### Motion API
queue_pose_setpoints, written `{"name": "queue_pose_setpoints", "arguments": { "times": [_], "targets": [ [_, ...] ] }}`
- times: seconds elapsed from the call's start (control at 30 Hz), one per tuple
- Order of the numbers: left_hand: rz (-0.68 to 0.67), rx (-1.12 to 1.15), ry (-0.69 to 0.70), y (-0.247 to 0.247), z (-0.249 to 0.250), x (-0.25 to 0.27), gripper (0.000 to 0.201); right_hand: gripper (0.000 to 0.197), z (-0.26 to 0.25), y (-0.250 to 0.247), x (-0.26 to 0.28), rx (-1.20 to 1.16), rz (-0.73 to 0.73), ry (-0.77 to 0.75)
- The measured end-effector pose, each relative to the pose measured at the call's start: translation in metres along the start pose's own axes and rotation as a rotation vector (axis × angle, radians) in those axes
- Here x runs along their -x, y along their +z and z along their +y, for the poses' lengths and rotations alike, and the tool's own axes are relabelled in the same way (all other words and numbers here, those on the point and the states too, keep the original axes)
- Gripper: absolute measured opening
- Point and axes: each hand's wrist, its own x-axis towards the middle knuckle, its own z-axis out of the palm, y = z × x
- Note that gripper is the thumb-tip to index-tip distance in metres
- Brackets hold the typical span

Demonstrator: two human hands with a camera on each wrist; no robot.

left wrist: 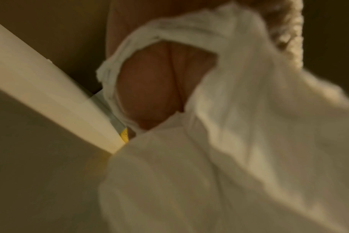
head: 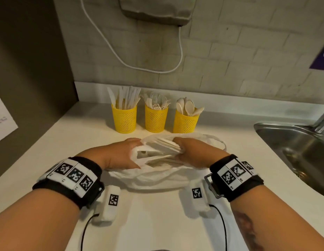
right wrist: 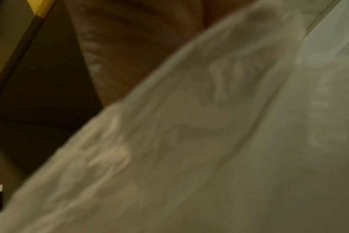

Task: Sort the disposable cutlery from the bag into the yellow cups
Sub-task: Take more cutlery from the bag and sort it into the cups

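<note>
Left hand (head: 121, 154) and right hand (head: 192, 151) each grip one side of the bag (head: 157, 176) mouth, spreading it to expose cutlery (head: 163, 151) before the yellow cups (head: 155, 120) along the desk's (head: 49, 151) rear edge.

Left wrist view, blurred: white bag (left wrist: 239, 141) fills the frame; its rim wraps the left hand (left wrist: 149, 88). Sliver of yellow cup (left wrist: 124, 136) shows beside the counter (left wrist: 40, 181).
</note>
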Motion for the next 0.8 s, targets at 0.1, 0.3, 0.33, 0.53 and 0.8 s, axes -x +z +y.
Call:
{"name": "queue_pose_setpoints", "arguments": {
  "times": [0.1, 0.3, 0.33, 0.53, 0.8],
  "targets": [
    [0.086, 0.027, 0.011, -0.002, 0.003, 0.002, 0.034, 0.020, 0.009, -0.009, 0.001, 0.002, 0.105, 0.018],
    [0.271, 0.040, -0.029, -0.006, 0.000, 0.000, 0.019, 0.021, 0.017, -0.018, -0.003, -0.029, 0.035, 0.028],
    [0.267, 0.004, -0.018, -0.008, 0.002, -0.002, 0.019, 0.025, 0.015, -0.018, -0.005, 0.017, -0.008, 0.017],
    [0.200, 0.067, -0.038, -0.002, 0.020, -0.012, 0.040, 0.020, 0.007, -0.020, -0.023, -0.025, -0.007, 0.024],
    [0.313, 0.358, -0.023, -0.016, 0.023, -0.015, 0.003, 0.023, 0.026, -0.035, -0.023, -0.374, 0.067, 0.104]
  ]
}}
